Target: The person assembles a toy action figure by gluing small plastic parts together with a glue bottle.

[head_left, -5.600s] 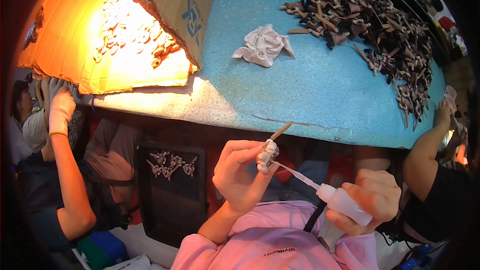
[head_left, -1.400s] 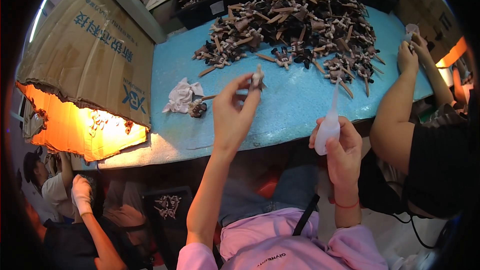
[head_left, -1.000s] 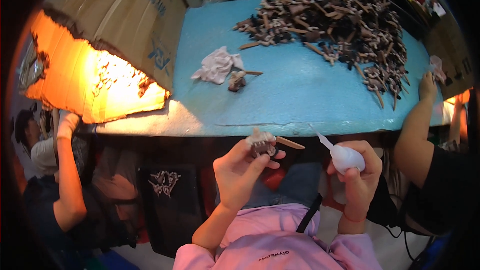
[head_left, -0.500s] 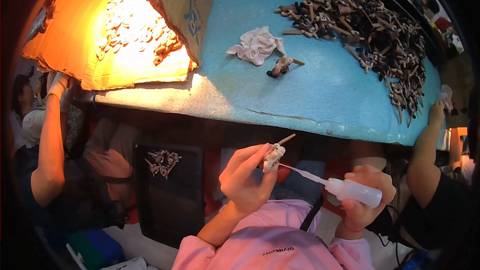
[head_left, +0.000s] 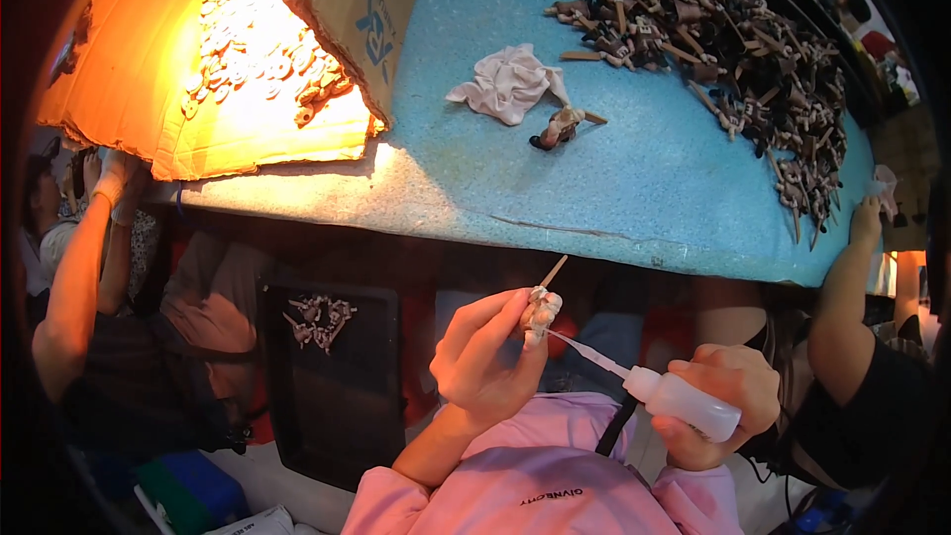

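Between the fingertips of my left hand is a small pale figurine with a wooden stick poking up from it. My right hand is wrapped round a translucent white squeeze bottle, tilted so its thin nozzle points up and left. The nozzle's tip meets the lower part of the figurine, or comes very close; I cannot tell which. On the blue table beyond my hands lie a crumpled white cloth and another figurine on a stick.
Many stick-mounted figurines form a heap at the table's far right. Small ring-like pieces lie under bright light in a cut cardboard box. A black tray with small parts stands left of me. Other people's arms flank both sides.
The figurine's stick now stands more upright. My right hand with the bottle has shifted slightly left and down, keeping the nozzle at the figurine. At the left, the other person's arm has moved a little.
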Demonstrator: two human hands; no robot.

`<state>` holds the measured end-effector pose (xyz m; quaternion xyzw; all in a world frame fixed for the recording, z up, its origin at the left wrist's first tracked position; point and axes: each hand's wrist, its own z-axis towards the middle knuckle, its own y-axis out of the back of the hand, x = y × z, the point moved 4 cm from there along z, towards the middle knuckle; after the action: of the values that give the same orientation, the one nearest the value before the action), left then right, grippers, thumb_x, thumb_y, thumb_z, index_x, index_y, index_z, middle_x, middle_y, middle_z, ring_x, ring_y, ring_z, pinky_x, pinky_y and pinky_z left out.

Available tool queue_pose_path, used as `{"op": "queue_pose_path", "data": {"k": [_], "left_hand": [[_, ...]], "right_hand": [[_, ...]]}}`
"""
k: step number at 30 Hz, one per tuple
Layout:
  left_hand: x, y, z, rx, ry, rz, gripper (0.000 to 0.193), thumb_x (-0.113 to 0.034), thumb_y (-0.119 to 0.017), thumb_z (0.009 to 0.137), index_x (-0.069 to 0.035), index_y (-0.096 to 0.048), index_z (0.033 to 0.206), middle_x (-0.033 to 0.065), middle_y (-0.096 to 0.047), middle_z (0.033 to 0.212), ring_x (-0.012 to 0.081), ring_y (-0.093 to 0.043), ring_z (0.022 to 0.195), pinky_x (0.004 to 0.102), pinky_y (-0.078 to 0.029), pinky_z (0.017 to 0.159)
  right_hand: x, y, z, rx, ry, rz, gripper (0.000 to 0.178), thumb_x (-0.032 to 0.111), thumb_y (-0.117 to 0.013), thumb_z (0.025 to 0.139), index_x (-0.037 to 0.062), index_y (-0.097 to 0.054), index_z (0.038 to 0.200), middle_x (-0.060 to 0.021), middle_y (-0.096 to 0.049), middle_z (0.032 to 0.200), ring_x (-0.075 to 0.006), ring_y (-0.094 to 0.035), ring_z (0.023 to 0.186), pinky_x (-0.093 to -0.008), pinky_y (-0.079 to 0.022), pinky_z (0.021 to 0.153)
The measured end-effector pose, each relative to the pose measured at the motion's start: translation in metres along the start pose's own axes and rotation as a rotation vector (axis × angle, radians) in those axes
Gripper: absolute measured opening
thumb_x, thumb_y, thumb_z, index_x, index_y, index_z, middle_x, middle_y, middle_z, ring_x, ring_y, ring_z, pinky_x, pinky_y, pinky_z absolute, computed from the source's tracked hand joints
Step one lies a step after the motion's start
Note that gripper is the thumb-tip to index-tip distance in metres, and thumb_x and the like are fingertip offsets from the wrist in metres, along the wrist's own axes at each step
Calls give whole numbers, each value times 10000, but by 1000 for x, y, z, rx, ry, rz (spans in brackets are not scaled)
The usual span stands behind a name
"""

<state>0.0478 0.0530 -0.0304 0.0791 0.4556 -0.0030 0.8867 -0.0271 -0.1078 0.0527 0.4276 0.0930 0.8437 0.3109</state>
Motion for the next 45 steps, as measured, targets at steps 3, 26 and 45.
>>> {"op": "queue_pose_path", "data": {"k": [3, 26, 45], "left_hand": [[0, 1, 0, 1, -2, -2, 337, 166, -611, 662, 89, -580, 988, 181, -564, 927, 242, -633, 801, 296, -538, 705], [1, 1, -4, -30, 9, -84, 287, 149, -611, 689, 102, -580, 971, 208, -587, 914, 197, -630, 757, 226, -536, 606], [1, -1, -5, -8, 41, -129, 323, 151, -617, 672, 87, -571, 986, 204, -582, 917, 237, -635, 785, 283, -538, 687]], "right_hand": [[-1, -1, -1, -18, 14, 21, 308, 110, -751, 537, -41, -619, 770, -47, -494, 460, -117, -427, 328, -217, -286, 303], [-6, 4, -10, -104, -67, -4, 362, 297, -716, 592, -17, -596, 725, -35, -496, 458, -146, -435, 331, -240, -326, 338], [-5, 7, -1, 54, 141, 19, 371, 266, -693, 632, -62, -549, 724, -57, -488, 457, -137, -416, 309, -234, -319, 295]]}}
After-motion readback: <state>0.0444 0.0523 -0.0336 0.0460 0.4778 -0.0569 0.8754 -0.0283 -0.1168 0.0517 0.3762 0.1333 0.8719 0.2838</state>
